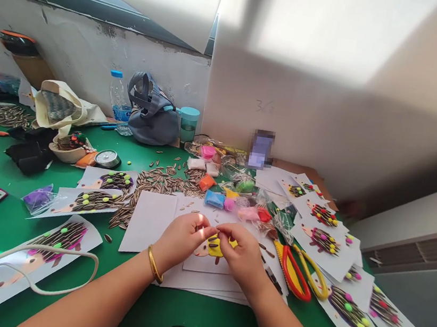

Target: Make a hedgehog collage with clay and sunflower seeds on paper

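My left hand (185, 233) and my right hand (239, 252) meet fingertip to fingertip above a white card. Both are closed in a pinch, and whatever sits between the fingers is too small to make out. Under them, a half-hidden hedgehog figure (203, 249) has a yellow clay body with a few dark seeds on it. The card lies on a stack of white paper (175, 277). Left of it is a blank white sheet (150, 219). Striped sunflower seeds (168, 181) spread in a pile beyond my left hand.
Scissors (296, 270) with red and yellow handles lie to the right, near a black pen (273, 278). Clay packets (214, 199) sit ahead. Hedgehog cards (324, 242) line both sides. A white cable (70, 252) crosses the left. A bottle (119, 102) and bag (154, 117) stand behind.
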The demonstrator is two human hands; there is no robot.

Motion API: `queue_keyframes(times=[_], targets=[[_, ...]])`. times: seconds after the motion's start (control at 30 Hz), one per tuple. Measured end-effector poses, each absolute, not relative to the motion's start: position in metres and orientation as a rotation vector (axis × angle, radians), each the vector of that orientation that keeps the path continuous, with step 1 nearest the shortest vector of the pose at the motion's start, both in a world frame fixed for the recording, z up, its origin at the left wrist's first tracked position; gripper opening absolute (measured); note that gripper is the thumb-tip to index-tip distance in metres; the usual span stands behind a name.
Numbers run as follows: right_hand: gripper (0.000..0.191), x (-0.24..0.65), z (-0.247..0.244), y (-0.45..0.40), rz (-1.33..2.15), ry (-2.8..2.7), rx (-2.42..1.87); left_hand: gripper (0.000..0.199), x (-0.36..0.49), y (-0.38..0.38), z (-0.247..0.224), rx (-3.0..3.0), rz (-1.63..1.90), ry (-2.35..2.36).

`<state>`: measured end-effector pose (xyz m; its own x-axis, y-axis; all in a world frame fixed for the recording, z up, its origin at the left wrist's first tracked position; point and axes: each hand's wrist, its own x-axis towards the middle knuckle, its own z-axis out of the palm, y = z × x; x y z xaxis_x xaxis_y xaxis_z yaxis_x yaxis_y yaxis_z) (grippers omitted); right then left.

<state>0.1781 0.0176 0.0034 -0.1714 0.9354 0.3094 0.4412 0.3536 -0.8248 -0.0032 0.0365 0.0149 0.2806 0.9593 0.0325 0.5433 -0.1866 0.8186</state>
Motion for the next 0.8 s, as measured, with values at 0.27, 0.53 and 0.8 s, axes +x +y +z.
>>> queue_keyframes(times=[0.27, 0.53, 0.8], targets=[[0.015, 0.183, 0.004, 0.019, 0.718, -1.810, -1.176, 0.028, 0.004, 0.032, 0.012, 1.560, 0.835, 1.212], [0.010, 0.190, 0.001, 0.023, 0.801, -1.788, -1.157, 0.026, 0.004, 0.034, 0.014, 1.533, 0.825, 1.237], [0.008, 0.189, 0.004, 0.023, 0.756, -1.765, -1.123, 0.027, 0.006, 0.034, 0.017, 1.434, 0.800, 1.206]])
